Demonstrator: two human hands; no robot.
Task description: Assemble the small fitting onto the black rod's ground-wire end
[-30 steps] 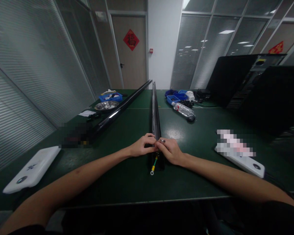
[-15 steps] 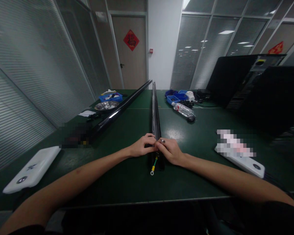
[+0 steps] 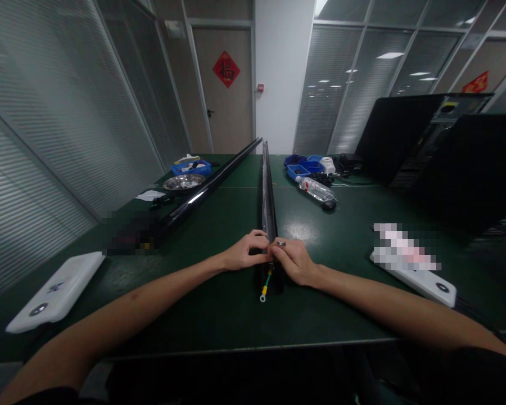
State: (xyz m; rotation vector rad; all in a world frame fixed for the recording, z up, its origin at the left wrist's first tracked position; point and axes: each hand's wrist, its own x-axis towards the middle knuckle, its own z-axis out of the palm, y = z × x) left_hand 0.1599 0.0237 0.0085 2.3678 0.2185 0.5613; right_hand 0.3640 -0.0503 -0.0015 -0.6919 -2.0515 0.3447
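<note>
A long black channel-shaped rail (image 3: 270, 197) lies lengthwise on the green table, its near end in front of me. Over that end my left hand (image 3: 247, 251) comes from the left, closed, with bent fingers and thumb at the channel. My right hand (image 3: 294, 260), a ring on one finger, is closed from the other side. The fingertips of both hands meet above the channel and hide what they pinch. Below them a short green-and-yellow wire (image 3: 268, 280) sticks out toward me, ending in a metal ring terminal (image 3: 262, 298).
A second black rail (image 3: 211, 185) lies slanted at the left. Behind it are a metal dish (image 3: 184, 181) and a blue tray (image 3: 199, 170). At the right are blue bins (image 3: 297, 172), a plastic bottle (image 3: 318, 190) and a white device (image 3: 430, 284). Another white device (image 3: 59, 289) lies left.
Almost nothing differs. Both hands stay closed at the rail's near end, and the wire's ring terminal has shifted very slightly.
</note>
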